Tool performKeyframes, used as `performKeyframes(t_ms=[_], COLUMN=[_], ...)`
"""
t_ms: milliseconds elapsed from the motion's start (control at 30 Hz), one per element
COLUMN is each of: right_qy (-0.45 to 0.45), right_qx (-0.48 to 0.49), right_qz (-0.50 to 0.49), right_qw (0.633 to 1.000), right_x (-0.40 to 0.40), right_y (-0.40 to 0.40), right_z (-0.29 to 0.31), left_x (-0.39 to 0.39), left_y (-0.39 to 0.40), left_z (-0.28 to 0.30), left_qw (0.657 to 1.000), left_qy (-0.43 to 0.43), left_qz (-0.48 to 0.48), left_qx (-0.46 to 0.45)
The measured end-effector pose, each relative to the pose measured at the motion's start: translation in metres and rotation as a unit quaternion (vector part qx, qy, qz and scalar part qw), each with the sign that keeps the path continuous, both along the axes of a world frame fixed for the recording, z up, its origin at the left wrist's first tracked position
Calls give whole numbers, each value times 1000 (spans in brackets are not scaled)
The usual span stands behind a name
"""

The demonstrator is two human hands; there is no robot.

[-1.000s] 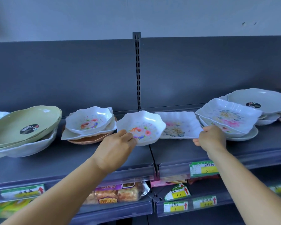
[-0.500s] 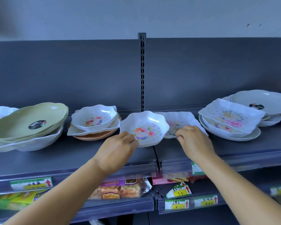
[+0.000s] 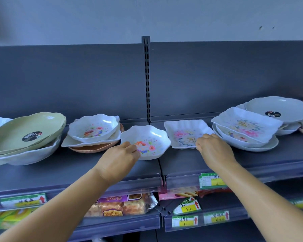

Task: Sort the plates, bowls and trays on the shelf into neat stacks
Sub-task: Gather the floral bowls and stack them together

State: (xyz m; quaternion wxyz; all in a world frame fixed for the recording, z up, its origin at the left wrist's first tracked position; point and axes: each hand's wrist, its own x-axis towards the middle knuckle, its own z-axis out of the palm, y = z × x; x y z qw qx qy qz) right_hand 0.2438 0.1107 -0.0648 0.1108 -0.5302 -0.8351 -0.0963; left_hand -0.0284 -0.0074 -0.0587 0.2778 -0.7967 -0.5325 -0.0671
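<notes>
The dark grey shelf (image 3: 42, 172) ran the full width of the view, its back panel split by a slotted upright (image 3: 146, 75). At its left end sat the biggest stack, pale green plates (image 3: 24, 128) nested in a white scalloped bowl (image 3: 33, 156), the top plate tilted and carrying a black sticker. At the right end a grey round plate (image 3: 276, 109) with a black label lay on other white dishes, and just in front of it a square floral plate (image 3: 247, 124) rested tilted on a floral bowl and a pale round plate (image 3: 262, 147). Between the green stack and the middle stood a smaller pile: a floral scalloped bowl (image 3: 94, 127) on a white square dish on an orange ribbed plate (image 3: 94, 148).

Near the middle, a white square tray (image 3: 184, 131) with pink and blue flowers lay flat on the shelf. The right hand (image 3: 213, 151) gripped its front right edge, fingers curled over the rim. Just left of it, apart from the tray, a white floral bowl (image 3: 147, 142) straddled the seam between the shelf sections, its front left rim pinched by the left hand (image 3: 117, 163), thumb on the inside.

Below, on the lower shelf, a bag of pastries (image 3: 121, 205) and green and yellow price tags (image 3: 212, 180) showed along the clear rails
</notes>
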Motion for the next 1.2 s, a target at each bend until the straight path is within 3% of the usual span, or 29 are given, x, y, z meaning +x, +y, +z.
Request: performKeyframes(t_ms=[467, 767, 967, 1200], right_qy=[-42, -38, -17, -4], right_qx=[-27, -48, -46, -53], right_qz=[9, 84, 148, 198], right_qw=[999, 995, 988, 979], right_x=[-10, -49, -96, -161], right_y=[-15, -52, -68, -70], right_z=[11, 28, 42, 41], left_x=[13, -1, -36, -84], left_y=[8, -3, -28, -51], left_z=[5, 0, 16, 27], left_qw=[998, 995, 982, 960], left_qy=[21, 1, -4, -44], left_qz=[60, 100, 183, 276], left_qx=[-19, 1, 39, 17])
